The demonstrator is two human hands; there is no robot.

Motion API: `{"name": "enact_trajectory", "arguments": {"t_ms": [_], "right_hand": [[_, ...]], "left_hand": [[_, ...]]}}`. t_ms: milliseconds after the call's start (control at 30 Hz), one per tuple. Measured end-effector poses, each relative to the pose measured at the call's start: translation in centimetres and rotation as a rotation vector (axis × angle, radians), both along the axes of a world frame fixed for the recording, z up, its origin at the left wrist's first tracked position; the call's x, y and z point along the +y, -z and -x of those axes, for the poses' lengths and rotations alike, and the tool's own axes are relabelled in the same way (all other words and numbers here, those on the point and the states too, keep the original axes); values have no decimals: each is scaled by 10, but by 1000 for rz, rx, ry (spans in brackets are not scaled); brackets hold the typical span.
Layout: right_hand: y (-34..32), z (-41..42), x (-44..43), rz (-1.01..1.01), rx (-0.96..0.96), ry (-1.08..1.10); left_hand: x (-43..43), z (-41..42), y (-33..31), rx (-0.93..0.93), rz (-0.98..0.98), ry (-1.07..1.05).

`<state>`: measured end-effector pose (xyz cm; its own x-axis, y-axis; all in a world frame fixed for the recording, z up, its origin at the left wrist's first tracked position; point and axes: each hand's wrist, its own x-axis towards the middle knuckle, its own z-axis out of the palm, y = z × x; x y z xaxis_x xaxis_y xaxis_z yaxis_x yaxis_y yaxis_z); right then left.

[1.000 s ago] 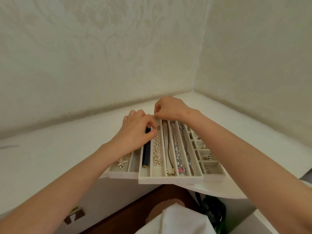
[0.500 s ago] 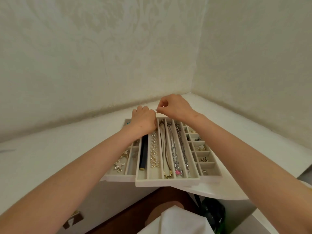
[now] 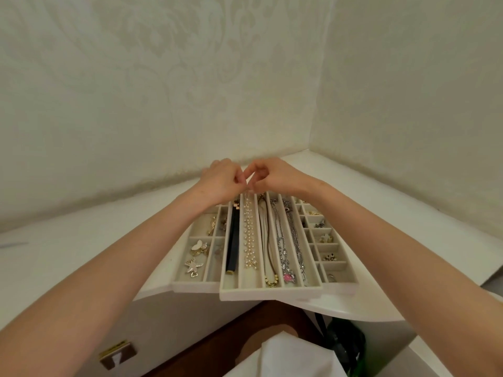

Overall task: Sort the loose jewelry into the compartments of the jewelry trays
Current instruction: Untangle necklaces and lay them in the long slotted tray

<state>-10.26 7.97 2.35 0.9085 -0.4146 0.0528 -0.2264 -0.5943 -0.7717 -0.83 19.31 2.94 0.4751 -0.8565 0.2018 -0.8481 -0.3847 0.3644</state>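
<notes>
left hand (image 3: 220, 182) and right hand (image 3: 277, 176) fingertips meeting, both pinching far end of white pearl bead strand (image 3: 248, 235), strand lying along second slot of cream long-slot tray (image 3: 272, 293), black gold-tipped strap (image 3: 233, 243) one slot left, tray at near edge of white corner tabletop (image 3: 81, 254)

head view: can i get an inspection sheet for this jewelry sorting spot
surface: white corner tabletop; the middle tray overhangs its front edge.
job's things: middle tray holds a dark strap, pearl strand, cord necklace and silver chains in long slots; left tray has a starfish brooch; right tray has small pieces in little cells.
clutter: faint pale object at the tabletop's far left, unclear.
grippers: left hand and right hand meet fingertip to fingertip, apparently pinching the pearl strand's far end.
cables: nothing seen.
surroundings: patterned pale walls meeting in a corner; dark green object under the table.
</notes>
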Motion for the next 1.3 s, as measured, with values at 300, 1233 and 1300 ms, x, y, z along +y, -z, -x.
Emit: {"name": "enact_trajectory", "arguments": {"t_ms": [300,1233,1300], "right_hand": [[-1,4,-1,-167,-132,-5],[4,10,-7,-245,-140,15],[3,9,-7,-250,-143,21]], "left_hand": [[7,-2,0,376,149,-7],[10,-10,3,530,446,56],[11,-10,4,511,449,52]]}}
